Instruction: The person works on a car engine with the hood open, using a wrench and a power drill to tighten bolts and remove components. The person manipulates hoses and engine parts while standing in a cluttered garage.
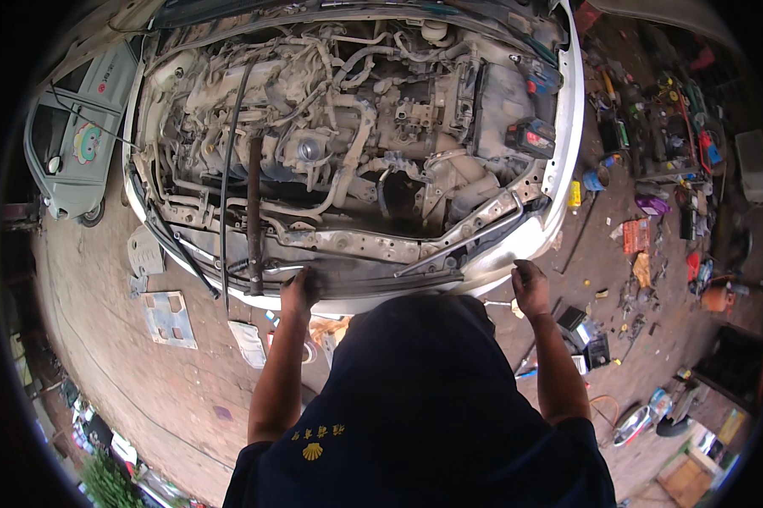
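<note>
The dusty engine bay (356,110) of a white car fills the upper middle. My left hand (299,292) is at its front edge, fingers curled at the dark front trim (356,275), near a wrench (199,254) and a long rusty bar (254,212). My right hand (530,288) is curled at the edge of the white bumper (517,245); what either hand grips is unclear. A long metal tool (449,250) lies diagonally between them. A thin black rod (227,195) crosses the bay's left side. A cordless power tool with a battery (530,135) sits at the right.
A small vehicle (72,161) stands at the left. Flat panels (168,320) lie on the brick floor (119,322). Tools and parts (669,144) are strewn along the right, with an orange case (635,237), black boxes (585,339) and an orange canister (717,298).
</note>
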Demonstrator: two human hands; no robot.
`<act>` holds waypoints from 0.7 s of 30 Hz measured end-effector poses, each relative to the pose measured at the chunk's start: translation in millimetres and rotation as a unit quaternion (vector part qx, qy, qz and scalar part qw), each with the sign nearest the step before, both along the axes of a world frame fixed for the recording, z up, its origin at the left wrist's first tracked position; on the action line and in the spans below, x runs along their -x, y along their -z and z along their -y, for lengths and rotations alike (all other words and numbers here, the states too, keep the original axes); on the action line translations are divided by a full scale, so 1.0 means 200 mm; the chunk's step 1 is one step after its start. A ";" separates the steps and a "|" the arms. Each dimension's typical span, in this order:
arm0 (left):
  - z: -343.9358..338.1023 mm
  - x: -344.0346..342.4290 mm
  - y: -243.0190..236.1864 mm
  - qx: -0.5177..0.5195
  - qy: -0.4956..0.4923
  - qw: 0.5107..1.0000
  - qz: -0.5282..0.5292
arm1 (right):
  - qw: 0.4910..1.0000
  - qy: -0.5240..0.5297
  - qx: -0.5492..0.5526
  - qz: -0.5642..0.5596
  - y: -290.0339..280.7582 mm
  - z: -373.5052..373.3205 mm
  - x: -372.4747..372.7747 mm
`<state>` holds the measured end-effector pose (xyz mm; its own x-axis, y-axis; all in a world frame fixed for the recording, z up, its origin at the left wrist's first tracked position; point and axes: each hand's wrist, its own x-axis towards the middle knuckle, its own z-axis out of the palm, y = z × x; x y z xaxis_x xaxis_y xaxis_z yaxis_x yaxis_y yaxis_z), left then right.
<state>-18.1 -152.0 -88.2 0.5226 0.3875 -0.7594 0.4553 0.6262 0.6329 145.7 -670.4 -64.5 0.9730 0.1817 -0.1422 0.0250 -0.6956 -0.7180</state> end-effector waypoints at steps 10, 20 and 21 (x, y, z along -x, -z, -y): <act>0.02 -0.11 -0.04 -0.042 -0.003 0.998 -0.044 | 0.998 0.038 0.013 -0.054 0.14 0.23 0.13; 0.10 -0.21 -0.13 -0.060 -0.087 0.992 -0.071 | 1.000 -0.002 0.020 -0.013 0.13 0.20 0.15; 0.07 -0.18 -0.08 -0.048 -0.101 0.991 -0.079 | 0.998 -0.036 0.050 0.022 0.12 0.18 0.12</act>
<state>18.7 -167.0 -72.9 0.3041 0.5462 -0.7805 0.4250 0.6555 0.6243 120.9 -705.7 -88.0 0.9636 0.2385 -0.1207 0.1076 -0.7594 -0.6416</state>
